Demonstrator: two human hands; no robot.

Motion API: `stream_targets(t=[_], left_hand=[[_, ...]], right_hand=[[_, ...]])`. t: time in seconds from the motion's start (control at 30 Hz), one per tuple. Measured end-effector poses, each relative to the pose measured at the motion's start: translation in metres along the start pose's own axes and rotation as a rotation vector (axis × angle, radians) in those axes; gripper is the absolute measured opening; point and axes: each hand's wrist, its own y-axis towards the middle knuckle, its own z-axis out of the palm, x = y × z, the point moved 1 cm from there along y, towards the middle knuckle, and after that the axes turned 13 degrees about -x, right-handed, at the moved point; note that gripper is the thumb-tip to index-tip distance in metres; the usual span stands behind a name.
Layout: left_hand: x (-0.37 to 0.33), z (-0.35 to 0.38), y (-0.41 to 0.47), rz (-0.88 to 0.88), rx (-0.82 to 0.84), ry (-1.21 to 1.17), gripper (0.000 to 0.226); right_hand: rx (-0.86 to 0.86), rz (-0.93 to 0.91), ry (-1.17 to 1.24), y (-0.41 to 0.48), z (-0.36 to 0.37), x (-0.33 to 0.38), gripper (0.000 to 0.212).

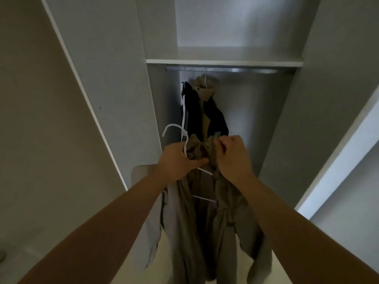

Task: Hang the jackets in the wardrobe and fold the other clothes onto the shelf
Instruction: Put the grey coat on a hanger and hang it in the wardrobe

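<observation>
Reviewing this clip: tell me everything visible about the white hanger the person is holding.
The white hanger looks like thin plastic. Its curved hook points up and to the left, free of the rail, so it is not yet hung. The left hand grips it at the neck, just below the hook. A brown jacket is draped over it and hides most of its frame; only short white stretches of an arm and the lower bar show through the open front. The right hand pinches the jacket's collar beside it.
</observation>
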Motion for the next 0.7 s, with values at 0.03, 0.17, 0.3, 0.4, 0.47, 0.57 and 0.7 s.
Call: stream_targets(t=[0.03, 0.17, 0.3, 0.4, 0.47, 0.57, 0.7], left_hand=[[0.008, 0.006, 0.016, 0.005, 0.011, -0.020, 0.022], [0.040, 0.033, 0.066, 0.037, 0.067, -0.121, 0.018], [0.057, 0.072, 0.103, 0.055, 0.084, -0.196, 0.038], [0.057, 0.107, 0.130, -0.022, 0.151, -0.223, 0.022], [0.053, 0.135, 0.145, -0.014, 0.173, -0.276, 0.020], [0.039, 0.179, 0.162, 0.032, 0.247, -0.330, 0.025], [0.020, 0.228, 0.201, 0.029, 0.324, -0.310, 0.039]], right_hand=[[0.107, 0.052, -0.023, 0.009, 0.009, -0.005, 0.024], [0.152, 0.286, 0.000, 0.027, 0.034, -0.021, 0.025], [-0.026, 0.421, -0.340, 0.037, 0.043, -0.040, 0.047], [-0.045, 0.533, -0.590, 0.041, 0.032, -0.061, 0.064], [-0.017, 0.611, -0.622, 0.047, 0.028, -0.076, 0.071], [-0.058, 0.473, -0.576, 0.057, 0.031, -0.091, 0.058], [-0.096, 0.297, -0.447, 0.079, 0.028, -0.118, 0.028]])
